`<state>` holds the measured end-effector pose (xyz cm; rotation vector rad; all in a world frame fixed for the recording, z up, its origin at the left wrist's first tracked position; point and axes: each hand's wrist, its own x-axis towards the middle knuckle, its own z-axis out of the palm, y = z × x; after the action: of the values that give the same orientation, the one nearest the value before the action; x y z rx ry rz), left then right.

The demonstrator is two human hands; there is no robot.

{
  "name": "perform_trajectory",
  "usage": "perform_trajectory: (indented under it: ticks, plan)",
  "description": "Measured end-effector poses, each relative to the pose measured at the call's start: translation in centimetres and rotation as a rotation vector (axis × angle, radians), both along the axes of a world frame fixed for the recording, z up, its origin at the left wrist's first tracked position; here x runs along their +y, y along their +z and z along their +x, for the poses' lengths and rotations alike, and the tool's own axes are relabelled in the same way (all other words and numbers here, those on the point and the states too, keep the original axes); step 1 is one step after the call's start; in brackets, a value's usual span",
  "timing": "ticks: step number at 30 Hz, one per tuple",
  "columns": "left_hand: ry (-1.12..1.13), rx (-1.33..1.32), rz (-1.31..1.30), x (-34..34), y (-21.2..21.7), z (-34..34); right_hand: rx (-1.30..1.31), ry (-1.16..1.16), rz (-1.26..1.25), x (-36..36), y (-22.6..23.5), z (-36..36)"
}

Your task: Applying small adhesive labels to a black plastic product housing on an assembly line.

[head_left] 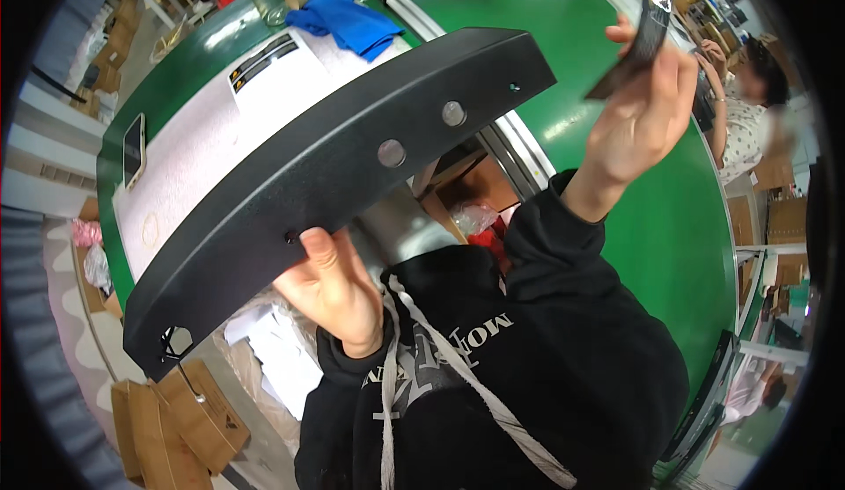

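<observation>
The left hand [330, 288] grips the long black metal panel [334, 182] at its lower edge, thumb pressed on its face, above the green table [669, 217]. Farther off, the right hand [638, 125] pinches a thin dark strip [638, 46] aloft. Steadying the panel should help align it.

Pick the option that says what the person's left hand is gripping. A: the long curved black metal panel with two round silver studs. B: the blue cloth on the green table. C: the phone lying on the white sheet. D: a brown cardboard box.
A: the left hand clasps the lower edge of the long curved black metal panel, thumb on its face.
</observation>
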<state>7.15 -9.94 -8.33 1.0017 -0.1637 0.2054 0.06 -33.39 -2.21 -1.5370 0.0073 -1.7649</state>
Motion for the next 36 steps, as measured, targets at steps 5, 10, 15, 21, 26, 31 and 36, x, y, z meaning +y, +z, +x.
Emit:
perform_trajectory:
  ticks: [5, 10, 15, 21, 26, 31, 36]
  plan:
    - [-0.281, -0.051, -0.052, 0.1, 1.2, -0.5, 0.552, 0.452, -0.066, 2.3, 3.5, 2.7]
    - [-0.412, -0.009, -0.002, 0.3, 2.1, -0.1, 0.917, 0.630, -0.704, 2.9, 4.3, 5.9]
    - [-0.326, -0.006, -0.059, -0.3, 2.1, -0.1, 0.920, 0.656, -0.784, 2.9, 4.1, 7.4]
    - [-0.296, -0.017, -0.021, -0.4, 2.0, 0.3, 0.412, 0.370, -1.301, 2.6, 3.7, 9.5]
    - [-0.260, 0.016, -0.007, -0.5, 2.0, 0.5, 0.511, 0.407, -1.279, 3.0, 4.0, 9.1]
    - [-0.202, -0.019, -0.017, -1.2, 1.8, 0.8, 0.557, 0.402, -1.249, 3.3, 4.3, 8.8]
    - [-0.140, 0.007, -0.003, -2.0, 1.8, 1.0, 0.638, 0.358, -1.232, 3.4, 4.4, 8.3]
